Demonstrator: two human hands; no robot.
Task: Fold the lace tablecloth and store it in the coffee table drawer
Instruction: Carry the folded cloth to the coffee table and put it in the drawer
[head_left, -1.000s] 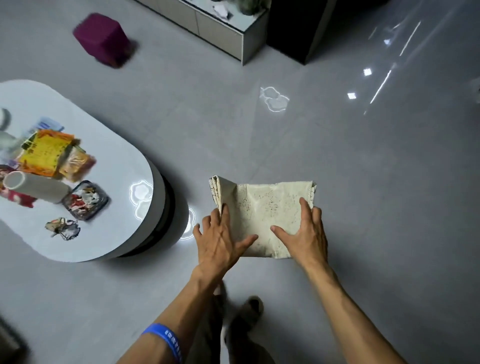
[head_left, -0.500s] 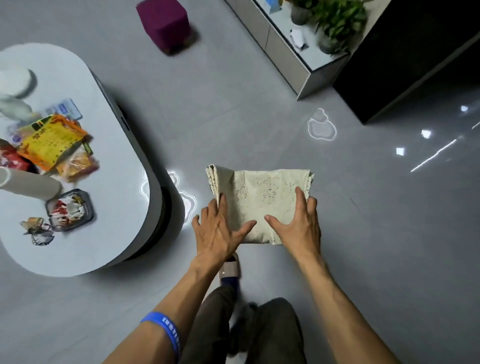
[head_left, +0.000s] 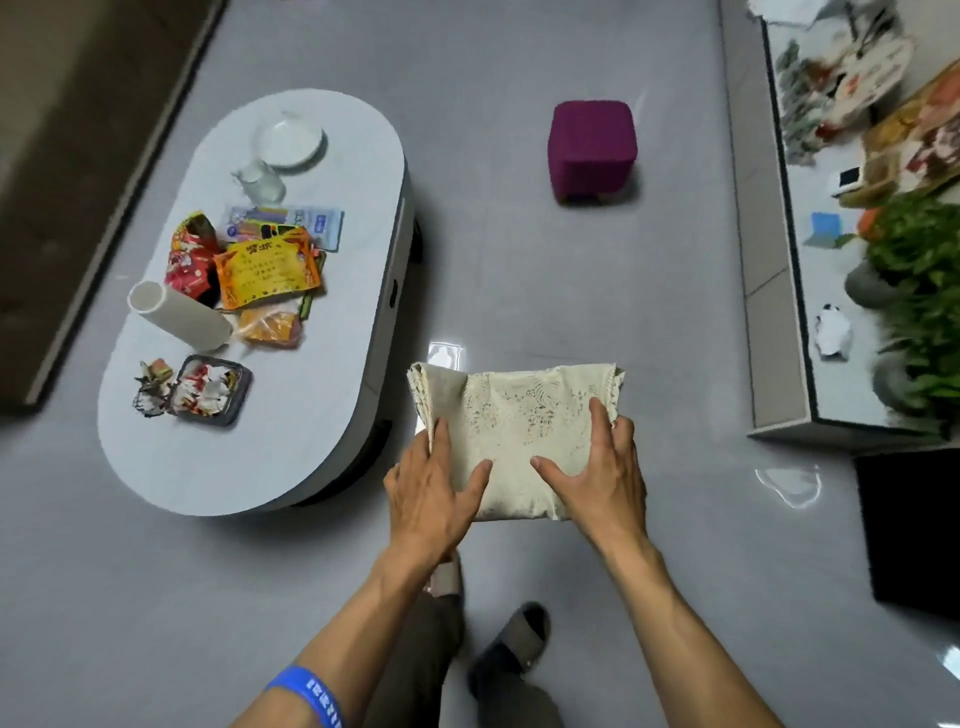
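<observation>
The lace tablecloth (head_left: 519, 415) is a cream, folded square bundle held in the air over the grey floor. My left hand (head_left: 431, 488) grips its left edge, thumb on top. On the right edge my right hand (head_left: 602, 478) holds it the same way. The white oval coffee table (head_left: 332, 415) stands to the left of the bundle, close to it. A small dark handle (head_left: 393, 293) shows on the table's side wall facing me; I see no open drawer.
Snack packets (head_left: 265, 267), a white tube (head_left: 179, 314), a dark tray (head_left: 210, 389), a glass and a plate lie on the table. A purple stool (head_left: 592, 148) stands ahead. A low cabinet (head_left: 779, 291) with plants runs along the right. My slippered feet are below.
The view has swung round: the coffee table now lies fully in sight to the left and the stool ahead. Both hands keep the same hold on the folded tablecloth.
</observation>
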